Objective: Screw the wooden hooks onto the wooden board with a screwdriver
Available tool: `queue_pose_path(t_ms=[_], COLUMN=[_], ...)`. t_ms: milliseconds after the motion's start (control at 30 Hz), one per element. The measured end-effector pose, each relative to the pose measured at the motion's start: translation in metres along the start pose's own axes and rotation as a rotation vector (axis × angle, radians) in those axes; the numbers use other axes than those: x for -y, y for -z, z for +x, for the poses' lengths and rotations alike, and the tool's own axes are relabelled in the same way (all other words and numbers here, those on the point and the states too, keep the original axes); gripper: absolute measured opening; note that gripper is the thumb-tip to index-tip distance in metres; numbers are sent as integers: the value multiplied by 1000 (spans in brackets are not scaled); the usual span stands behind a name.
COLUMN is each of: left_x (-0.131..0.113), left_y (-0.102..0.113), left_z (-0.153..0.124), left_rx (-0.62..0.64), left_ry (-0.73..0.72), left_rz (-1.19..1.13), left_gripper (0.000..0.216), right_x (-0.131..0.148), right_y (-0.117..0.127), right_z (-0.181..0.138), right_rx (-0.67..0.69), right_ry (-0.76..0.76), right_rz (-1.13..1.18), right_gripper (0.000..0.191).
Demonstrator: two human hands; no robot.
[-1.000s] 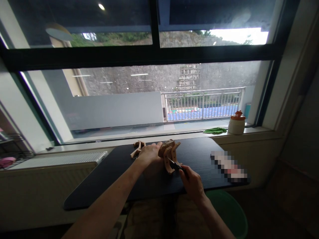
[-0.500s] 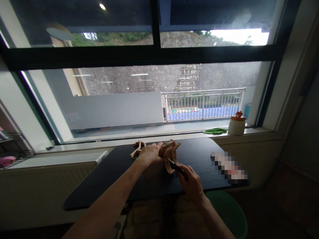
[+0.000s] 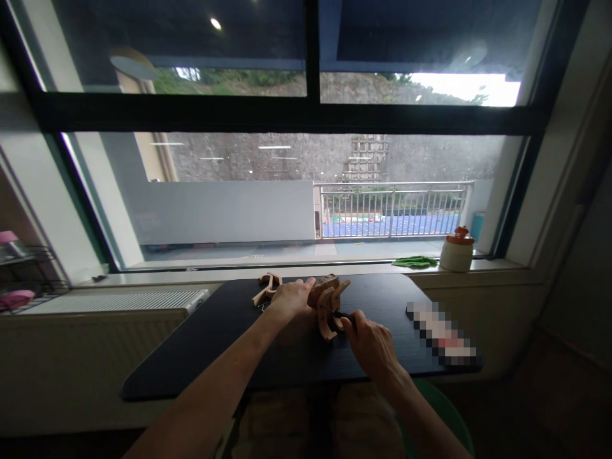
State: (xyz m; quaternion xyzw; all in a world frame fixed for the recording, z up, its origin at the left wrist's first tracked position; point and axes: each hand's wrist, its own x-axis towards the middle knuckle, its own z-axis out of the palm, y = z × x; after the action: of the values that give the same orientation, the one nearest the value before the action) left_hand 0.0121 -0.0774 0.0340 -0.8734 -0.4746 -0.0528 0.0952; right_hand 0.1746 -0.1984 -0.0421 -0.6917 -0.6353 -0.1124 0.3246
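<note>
On the dark table, my left hand [image 3: 289,301] is closed on a brown wooden block [image 3: 324,290], steadying it from the left. Curved light-wood pieces [image 3: 327,315] with small dark holes are joined at the block's near right side. My right hand [image 3: 373,344] grips the black handle of a screwdriver [image 3: 343,315], whose thin shaft points left into the nearer curved piece. The exact spot where its tip meets the wood is too small to make out. Just beyond my left hand lie loose curved wooden pieces [image 3: 268,287], with small metal bits [image 3: 262,306] beside them.
The black table [image 3: 201,357] stands against a windowsill. A blurred-out flat object [image 3: 444,338] lies at its right edge. A green cloth [image 3: 414,262] and a white jar with an orange lid [image 3: 456,250] sit on the sill. A green bin [image 3: 442,414] is below right; a radiator [image 3: 138,306] is left.
My right hand has turned and the screwdriver's handle now lies flatter, more level than before. My left hand keeps its hold on the wooden block. The view has shifted slightly.
</note>
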Motion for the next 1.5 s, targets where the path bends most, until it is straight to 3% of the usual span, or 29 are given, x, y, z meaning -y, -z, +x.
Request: queue_pose_path(t_ms=[200, 300, 600, 800, 900, 1200, 1367, 1500], left_x=[0, -1, -2, -3, -2, 0, 1, 0], left_y=[2, 3, 6, 9, 8, 4, 4, 3], left_z=[-2, -4, -5, -7, -7, -5, -5, -6], left_rx=[-2, 3, 19, 12, 6, -2, -10, -10], left_ry=[7, 12, 29, 39, 31, 9, -5, -6], left_rz=[-20, -36, -55, -57, -60, -54, -55, -55], left_gripper=[69, 67, 66, 64, 66, 68, 65, 67], right_x=[7, 12, 3, 8, 11, 2, 10, 16], right_y=[5, 4, -7, -3, -5, -17, -13, -11], right_z=[5, 10, 11, 12, 14, 16, 15, 14], right_rx=[-30, -35, 113, 28, -18, 84, 105, 144], right_ry=[154, 211, 106, 229, 277, 110, 122, 104], right_rz=[-78, -153, -101, -155, -224, -102, -66, -29], right_gripper=[8, 12, 30, 7, 11, 32, 21, 22])
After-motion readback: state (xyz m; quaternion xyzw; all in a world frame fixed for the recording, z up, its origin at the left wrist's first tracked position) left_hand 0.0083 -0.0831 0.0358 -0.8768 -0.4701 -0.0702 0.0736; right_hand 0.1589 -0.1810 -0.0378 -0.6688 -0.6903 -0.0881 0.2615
